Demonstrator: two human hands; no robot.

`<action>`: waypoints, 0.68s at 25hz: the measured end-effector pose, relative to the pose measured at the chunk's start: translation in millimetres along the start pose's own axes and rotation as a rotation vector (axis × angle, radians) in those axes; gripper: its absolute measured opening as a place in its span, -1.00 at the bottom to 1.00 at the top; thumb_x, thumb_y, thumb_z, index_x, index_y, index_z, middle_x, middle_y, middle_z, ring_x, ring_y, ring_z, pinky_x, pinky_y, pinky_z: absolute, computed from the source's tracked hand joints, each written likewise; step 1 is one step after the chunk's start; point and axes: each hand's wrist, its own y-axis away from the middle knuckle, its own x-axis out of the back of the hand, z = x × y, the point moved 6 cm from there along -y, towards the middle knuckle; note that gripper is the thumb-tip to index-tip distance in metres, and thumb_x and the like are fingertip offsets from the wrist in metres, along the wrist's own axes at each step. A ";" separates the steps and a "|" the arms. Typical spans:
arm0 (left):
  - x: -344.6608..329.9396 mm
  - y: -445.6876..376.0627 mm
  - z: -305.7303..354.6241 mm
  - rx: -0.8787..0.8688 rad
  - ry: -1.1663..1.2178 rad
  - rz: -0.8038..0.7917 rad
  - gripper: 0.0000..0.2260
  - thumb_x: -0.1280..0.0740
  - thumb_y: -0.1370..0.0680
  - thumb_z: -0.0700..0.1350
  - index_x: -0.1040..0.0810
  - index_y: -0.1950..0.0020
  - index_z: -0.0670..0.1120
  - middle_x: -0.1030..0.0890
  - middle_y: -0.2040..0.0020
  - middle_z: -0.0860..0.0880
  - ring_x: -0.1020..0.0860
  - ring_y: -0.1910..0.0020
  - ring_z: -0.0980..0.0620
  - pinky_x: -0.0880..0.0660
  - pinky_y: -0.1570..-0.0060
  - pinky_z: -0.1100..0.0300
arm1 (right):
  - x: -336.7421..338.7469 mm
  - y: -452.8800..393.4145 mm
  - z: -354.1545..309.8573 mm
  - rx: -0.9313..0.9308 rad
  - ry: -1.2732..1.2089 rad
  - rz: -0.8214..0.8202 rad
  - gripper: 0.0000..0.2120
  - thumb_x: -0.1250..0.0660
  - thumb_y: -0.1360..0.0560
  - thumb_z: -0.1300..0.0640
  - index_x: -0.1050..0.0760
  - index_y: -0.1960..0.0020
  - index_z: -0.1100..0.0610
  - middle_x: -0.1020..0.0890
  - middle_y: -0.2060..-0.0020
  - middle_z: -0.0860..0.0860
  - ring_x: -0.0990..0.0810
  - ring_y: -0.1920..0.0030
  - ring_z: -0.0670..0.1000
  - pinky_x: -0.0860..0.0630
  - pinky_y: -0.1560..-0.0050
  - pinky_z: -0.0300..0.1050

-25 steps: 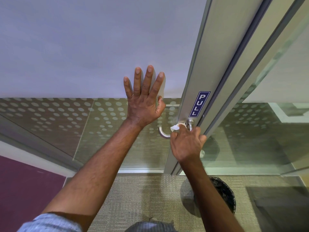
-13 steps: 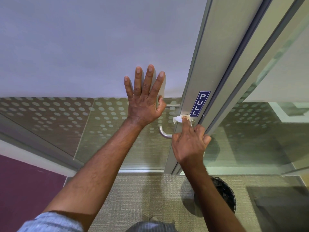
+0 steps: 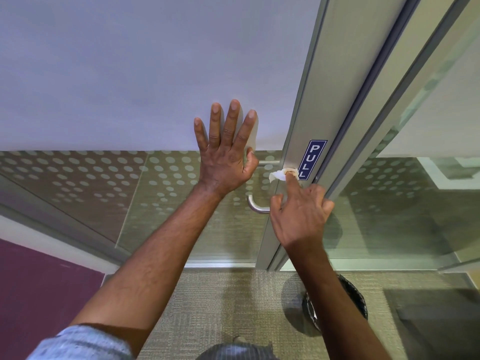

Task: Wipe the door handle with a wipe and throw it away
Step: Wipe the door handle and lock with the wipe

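The left hand (image 3: 223,162) lies flat and open against the frosted glass door panel (image 3: 130,74), all fingers spread and pointing upward, the palm pressed to the pane just left of the brushed aluminium door frame (image 3: 306,105). It grips nothing.

The right hand (image 3: 298,214) reaches up toward the frame with its index finger extended; the fingertip pushes a small crumpled white wipe (image 3: 278,175) against the metal, right beside the lower end of the blue rectangular "PULL" sign (image 3: 311,159). The other fingers of this hand are loosely curled and hold nothing; the wipe is pinned under the one fingertip rather than gripped in a fist.

The curved brushed-steel door handle (image 3: 255,206) shows below the wipe, between the two hands; its rounded bend sticks out to the left of the right hand, while the part nearer the frame is hidden behind that hand. The wipe sits above the handle's bend, apart from it, at the upper mounting area on the frame.

On the beige carpeted floor (image 3: 220,307), a round black waste bin (image 3: 361,305) with a dark liner stands below the right forearm, partly covered by it. A light blue sleeve (image 3: 78,344) shows at the left arm's lower edge.
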 end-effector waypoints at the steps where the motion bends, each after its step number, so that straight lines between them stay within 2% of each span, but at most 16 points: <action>1: -0.3 -0.1 0.7 -0.001 -0.003 0.003 0.00 -0.37 -0.46 0.03 0.26 -0.69 0.09 0.38 -0.67 0.03 0.38 -0.66 -0.10 0.31 -0.58 -0.29 | -4.3 1.2 -1.2 -0.006 0.019 -0.032 -0.50 -0.13 -0.55 -0.13 -0.45 -0.43 0.00 -0.55 0.14 -0.04 -0.44 -0.03 0.07 0.01 0.12 -0.03; 4: -0.3 -0.6 -0.2 -0.005 -0.001 0.005 0.00 -0.38 -0.46 0.03 0.26 -0.69 0.09 0.38 -0.67 0.03 0.38 -0.66 -0.11 0.31 -0.58 -0.29 | -29.0 9.2 -1.1 -0.028 0.048 -0.242 -0.52 -0.05 -0.62 -0.16 -0.49 -0.38 0.03 -0.65 -0.03 0.05 -0.40 -0.10 0.07 -0.11 0.06 0.00; 6: 0.7 -1.2 -0.3 -0.003 -0.005 0.011 0.00 -0.37 -0.45 0.03 0.25 -0.69 0.09 0.38 -0.67 0.03 0.38 -0.66 -0.11 0.32 -0.58 -0.28 | -35.8 9.4 1.3 -0.031 0.071 -0.290 -0.51 0.00 -0.64 -0.17 -0.52 -0.34 0.03 -0.64 -0.09 0.07 -0.38 -0.14 0.08 -0.21 0.00 0.02; 9: 0.0 -0.7 0.5 -0.007 0.000 0.013 0.00 -0.37 -0.45 0.02 0.25 -0.69 0.09 0.37 -0.67 0.03 0.38 -0.66 -0.11 0.32 -0.58 -0.28 | -26.3 3.4 6.2 -0.033 0.048 -0.259 -0.50 0.03 -0.64 -0.19 -0.49 -0.39 -0.02 -0.60 -0.01 0.02 -0.38 -0.14 0.07 -0.14 0.03 0.00; 13: -0.5 -0.9 -0.7 -0.004 -0.007 0.014 0.00 -0.37 -0.45 0.02 0.25 -0.69 0.08 0.37 -0.67 0.02 0.37 -0.66 -0.11 0.32 -0.58 -0.28 | 4.9 -4.5 1.9 0.009 0.010 -0.003 -0.54 -0.12 -0.56 -0.13 -0.42 -0.42 -0.04 -0.45 0.22 -0.10 -0.28 0.04 -0.02 0.04 0.14 -0.04; 15: -1.3 -0.5 0.3 -0.003 -0.010 0.012 0.00 -0.37 -0.45 0.02 0.25 -0.69 0.08 0.37 -0.67 0.03 0.38 -0.66 -0.11 0.32 -0.58 -0.28 | 2.3 -5.3 0.1 -0.009 0.043 -0.035 -0.56 -0.12 -0.57 -0.12 -0.47 -0.39 -0.03 -0.45 0.21 -0.08 -0.33 0.03 0.00 0.06 0.14 -0.04; 17: -0.8 -0.4 -0.1 0.002 -0.009 0.004 0.00 -0.37 -0.46 0.03 0.26 -0.69 0.09 0.38 -0.67 0.03 0.38 -0.66 -0.11 0.33 -0.58 -0.28 | -13.5 -0.7 0.1 -0.020 0.056 -0.213 -0.56 -0.07 -0.63 -0.14 -0.48 -0.40 -0.02 -0.55 0.07 0.01 -0.41 -0.10 0.05 -0.04 0.07 -0.02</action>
